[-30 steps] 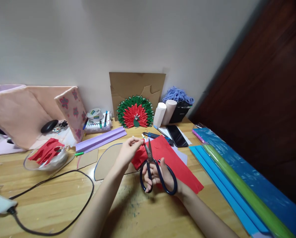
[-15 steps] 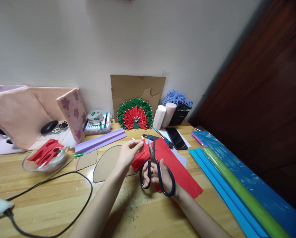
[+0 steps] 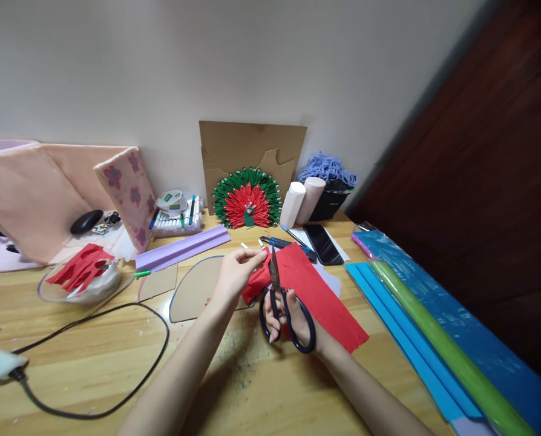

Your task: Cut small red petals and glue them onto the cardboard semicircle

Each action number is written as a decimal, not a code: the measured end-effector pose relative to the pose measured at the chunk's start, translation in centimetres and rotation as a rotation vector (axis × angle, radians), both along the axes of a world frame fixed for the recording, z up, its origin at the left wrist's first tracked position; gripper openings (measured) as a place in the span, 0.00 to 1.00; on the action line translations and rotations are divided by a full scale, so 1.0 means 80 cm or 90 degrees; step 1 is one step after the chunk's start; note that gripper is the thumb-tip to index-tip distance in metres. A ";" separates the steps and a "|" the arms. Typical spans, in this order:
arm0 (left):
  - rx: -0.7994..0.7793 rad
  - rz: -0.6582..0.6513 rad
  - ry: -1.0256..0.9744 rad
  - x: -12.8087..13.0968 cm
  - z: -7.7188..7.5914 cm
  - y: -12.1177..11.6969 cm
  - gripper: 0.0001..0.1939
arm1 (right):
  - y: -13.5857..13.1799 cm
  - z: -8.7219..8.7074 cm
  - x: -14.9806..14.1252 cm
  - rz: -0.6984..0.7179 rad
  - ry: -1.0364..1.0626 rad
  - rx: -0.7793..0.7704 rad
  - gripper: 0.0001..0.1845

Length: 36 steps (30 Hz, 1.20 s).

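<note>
My left hand [image 3: 238, 272] is closed, with thumb and fingertips pinching a small piece of red paper [image 3: 255, 284]. Dark-handled scissors [image 3: 277, 290] are in my right hand [image 3: 293, 318], its fingers through the loops. The blades point up and away from me, nearly together, right beside the small red piece. Whether they touch the paper I cannot tell. Behind and to the right of the scissors lies a larger red sheet [image 3: 318, 297] on the table. Under my left wrist is a cardboard half-round [image 3: 193, 293] with a blue edge.
A plastic bowl [image 3: 102, 281] with red scraps stands at left, near a black cable [image 3: 161, 345]. At the back, a red and green peacock craft [image 3: 247, 200] leans on cardboard [image 3: 252, 142]. A phone [image 3: 322, 244] and blue sheets [image 3: 402, 327] lie at right.
The scissor blades and handles have come closer together. My left hand still pinches the small red paper. The whole view has shifted slightly.
</note>
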<state>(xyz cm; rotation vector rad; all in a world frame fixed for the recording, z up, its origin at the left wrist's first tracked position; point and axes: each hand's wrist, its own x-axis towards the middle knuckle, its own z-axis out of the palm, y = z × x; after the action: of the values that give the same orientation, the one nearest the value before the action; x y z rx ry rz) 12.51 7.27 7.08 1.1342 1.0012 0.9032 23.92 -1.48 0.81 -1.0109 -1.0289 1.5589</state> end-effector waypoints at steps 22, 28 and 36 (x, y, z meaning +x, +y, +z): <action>0.059 0.097 -0.025 0.018 -0.014 -0.008 0.10 | 0.006 -0.017 -0.001 -0.033 0.056 -0.038 0.37; 0.031 0.096 -0.024 0.015 -0.012 -0.006 0.10 | 0.009 -0.025 -0.001 -0.052 0.041 -0.063 0.37; 0.045 0.095 -0.025 0.014 -0.015 -0.003 0.12 | 0.006 -0.023 -0.002 -0.079 0.003 -0.053 0.36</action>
<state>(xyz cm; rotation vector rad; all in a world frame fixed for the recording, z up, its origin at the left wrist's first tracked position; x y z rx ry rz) 13.65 7.00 5.89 1.1069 1.0391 1.0837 23.75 -1.03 -1.03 -1.1076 -0.8871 1.5112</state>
